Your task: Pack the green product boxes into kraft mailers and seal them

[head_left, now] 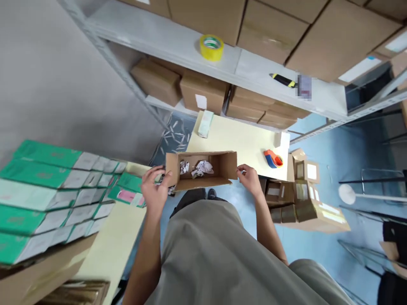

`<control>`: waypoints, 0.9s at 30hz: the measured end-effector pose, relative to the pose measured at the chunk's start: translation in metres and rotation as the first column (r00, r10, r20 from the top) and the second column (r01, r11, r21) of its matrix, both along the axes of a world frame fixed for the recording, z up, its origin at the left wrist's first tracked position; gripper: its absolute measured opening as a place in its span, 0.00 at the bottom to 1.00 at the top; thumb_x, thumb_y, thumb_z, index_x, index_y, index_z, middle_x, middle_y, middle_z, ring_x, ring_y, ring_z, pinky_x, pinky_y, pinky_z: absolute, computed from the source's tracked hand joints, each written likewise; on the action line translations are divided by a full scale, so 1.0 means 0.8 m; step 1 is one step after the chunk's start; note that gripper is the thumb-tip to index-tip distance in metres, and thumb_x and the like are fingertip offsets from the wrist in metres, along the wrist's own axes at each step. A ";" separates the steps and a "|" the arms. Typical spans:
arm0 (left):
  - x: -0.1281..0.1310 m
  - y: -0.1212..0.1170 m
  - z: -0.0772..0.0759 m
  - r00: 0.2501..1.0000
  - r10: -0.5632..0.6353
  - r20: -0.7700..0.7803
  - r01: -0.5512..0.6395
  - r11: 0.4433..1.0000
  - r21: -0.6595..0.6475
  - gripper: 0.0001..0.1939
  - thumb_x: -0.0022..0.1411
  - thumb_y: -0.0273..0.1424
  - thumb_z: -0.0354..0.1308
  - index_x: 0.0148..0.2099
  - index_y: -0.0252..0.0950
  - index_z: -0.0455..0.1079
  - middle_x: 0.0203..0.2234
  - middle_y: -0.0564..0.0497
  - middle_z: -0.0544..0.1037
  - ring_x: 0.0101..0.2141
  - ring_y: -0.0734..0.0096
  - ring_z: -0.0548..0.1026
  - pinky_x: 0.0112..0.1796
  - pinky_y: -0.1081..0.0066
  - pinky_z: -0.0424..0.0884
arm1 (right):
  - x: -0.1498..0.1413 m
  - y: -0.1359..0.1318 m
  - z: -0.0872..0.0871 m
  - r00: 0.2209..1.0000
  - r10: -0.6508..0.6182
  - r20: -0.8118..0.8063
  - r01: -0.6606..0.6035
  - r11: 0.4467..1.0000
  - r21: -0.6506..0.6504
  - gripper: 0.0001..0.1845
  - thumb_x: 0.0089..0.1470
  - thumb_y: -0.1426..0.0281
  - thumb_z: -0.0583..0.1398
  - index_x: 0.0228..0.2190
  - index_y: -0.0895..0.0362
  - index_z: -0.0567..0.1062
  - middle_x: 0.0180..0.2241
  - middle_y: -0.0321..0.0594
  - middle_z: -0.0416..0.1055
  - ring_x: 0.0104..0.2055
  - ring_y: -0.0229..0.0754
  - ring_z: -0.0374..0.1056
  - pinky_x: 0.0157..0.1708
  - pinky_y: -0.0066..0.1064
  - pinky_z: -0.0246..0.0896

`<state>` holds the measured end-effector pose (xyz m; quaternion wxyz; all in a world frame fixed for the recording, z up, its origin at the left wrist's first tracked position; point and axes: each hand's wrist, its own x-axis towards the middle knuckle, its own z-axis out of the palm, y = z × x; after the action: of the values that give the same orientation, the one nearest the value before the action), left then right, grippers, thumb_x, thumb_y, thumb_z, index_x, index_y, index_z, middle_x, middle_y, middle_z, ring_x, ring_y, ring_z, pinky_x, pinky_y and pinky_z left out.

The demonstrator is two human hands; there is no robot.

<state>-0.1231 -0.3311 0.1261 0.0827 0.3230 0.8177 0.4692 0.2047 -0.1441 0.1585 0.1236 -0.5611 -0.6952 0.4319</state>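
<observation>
An open cardboard box [203, 184] is held in front of my body, near the front edge of the cream table [244, 135]. Crumpled white paper [202, 168] lies inside it, in two clumps. My left hand [155, 188] grips the box's left end flap between thumb and fingers. At the opposite end, my right hand [249, 180] pinches the corner of the right flap. The underside of the box is hidden from me.
Stacked green-and-white boxes [47, 195] stand at left. A tape dispenser [272, 159] and a small green-white box [206, 124] lie on the table. Above, a shelf [251, 67] carries yellow tape [211, 47] and a utility knife [282, 80]. Cartons [305, 207] sit on the floor at right.
</observation>
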 end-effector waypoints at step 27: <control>-0.035 0.378 -0.134 0.815 -0.343 0.467 0.491 0.836 -0.244 0.15 0.57 0.43 0.67 0.41 0.39 0.79 0.45 0.40 0.87 0.47 0.50 0.84 0.55 0.56 0.78 | -0.001 0.201 -0.048 0.848 -0.486 0.210 0.490 0.871 0.040 0.08 0.64 0.68 0.62 0.37 0.58 0.81 0.39 0.45 0.87 0.25 0.41 0.77 0.36 0.33 0.71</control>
<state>-0.1508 -0.0287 0.0189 0.4091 0.3725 0.7602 0.3407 0.2038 0.0168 0.1203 0.1498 -0.7630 -0.5359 0.3290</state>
